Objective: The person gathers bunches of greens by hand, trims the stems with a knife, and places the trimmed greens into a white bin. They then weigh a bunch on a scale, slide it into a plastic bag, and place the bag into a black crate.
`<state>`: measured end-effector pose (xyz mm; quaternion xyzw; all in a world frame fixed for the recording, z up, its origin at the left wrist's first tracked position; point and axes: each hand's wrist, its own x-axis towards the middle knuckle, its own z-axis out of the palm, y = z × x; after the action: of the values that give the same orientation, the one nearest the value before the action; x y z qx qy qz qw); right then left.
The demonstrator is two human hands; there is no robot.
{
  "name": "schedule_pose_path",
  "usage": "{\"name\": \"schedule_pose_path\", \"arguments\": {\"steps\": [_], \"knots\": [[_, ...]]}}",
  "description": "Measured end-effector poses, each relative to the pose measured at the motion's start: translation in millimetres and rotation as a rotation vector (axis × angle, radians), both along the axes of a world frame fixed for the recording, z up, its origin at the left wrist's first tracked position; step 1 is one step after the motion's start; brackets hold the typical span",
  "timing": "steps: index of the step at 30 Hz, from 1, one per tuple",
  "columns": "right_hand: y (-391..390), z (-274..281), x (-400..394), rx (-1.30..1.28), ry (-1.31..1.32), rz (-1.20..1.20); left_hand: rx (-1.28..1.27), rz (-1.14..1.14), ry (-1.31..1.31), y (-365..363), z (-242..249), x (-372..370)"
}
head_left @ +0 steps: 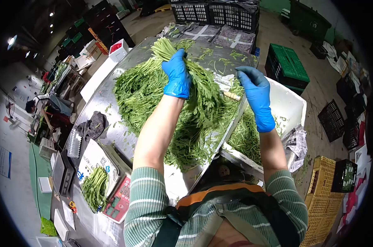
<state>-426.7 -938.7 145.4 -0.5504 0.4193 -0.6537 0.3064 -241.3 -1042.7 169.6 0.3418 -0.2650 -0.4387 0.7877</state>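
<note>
My left hand (177, 74), in a blue glove, is closed around a bunch of leafy greens (163, 48), its pale cut stems pointing away from me. Beneath it a large heap of the same greens (141, 94) covers the metal table. My right hand (255, 86), also gloved in blue, is raised to the right with thumb and fingers drawn together; anything between the fingertips is too small to make out. Below and left of it lies a wooden handle (231, 95), its other end hidden among the leaves. A white foam box (291, 96) with loose trimmings (246, 140) sits under my right forearm.
On the left, a smaller bunch (95, 188) lies on a scale with a red panel (117, 199). Black crates (231, 16) stand beyond the table, a green crate (287, 68) to the right, yellow crates (320, 201) nearer. Another person (56, 105) bends over at far left.
</note>
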Motion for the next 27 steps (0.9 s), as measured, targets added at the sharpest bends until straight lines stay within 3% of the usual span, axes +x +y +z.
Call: {"name": "schedule_pose_path", "arguments": {"steps": [1, 2, 4, 7, 10, 16, 22, 23, 26, 27], "knots": [[11, 9, 15, -0.074, -0.001, 0.071, -0.003, -0.026, 0.027, -4, 2, -2], [23, 13, 25, -0.084, 0.178, 0.085, 0.062, -0.013, 0.075, -14, 3, -3], [36, 5, 42, 0.038, 0.349, 0.119, 0.180, -0.002, 0.162, -33, 4, 0], [19, -27, 52, -0.044, 0.728, -0.288, 0.224, -0.100, 0.218, -21, 21, 0], [8, -37, 58, -0.197, 0.804, -0.483, 0.260, -0.074, 0.223, -30, 13, -1], [-2, -35, 58, -0.104, 0.849, -0.487, 0.232, -0.277, 0.359, -34, -2, 2], [-8, -40, 52, -0.146, 0.724, -0.407, 0.132, -0.202, 0.309, -5, -4, -14], [-4, -31, 54, -0.052, 0.713, -0.386, 0.072, -0.221, 0.323, 2, -7, -18], [-11, -31, 56, 0.012, 0.824, -0.342, 0.271, -0.061, 0.233, 7, -8, -32], [-13, -31, 56, 0.203, 0.904, -0.321, 0.272, -0.062, 0.234, 3, -11, -29]]}}
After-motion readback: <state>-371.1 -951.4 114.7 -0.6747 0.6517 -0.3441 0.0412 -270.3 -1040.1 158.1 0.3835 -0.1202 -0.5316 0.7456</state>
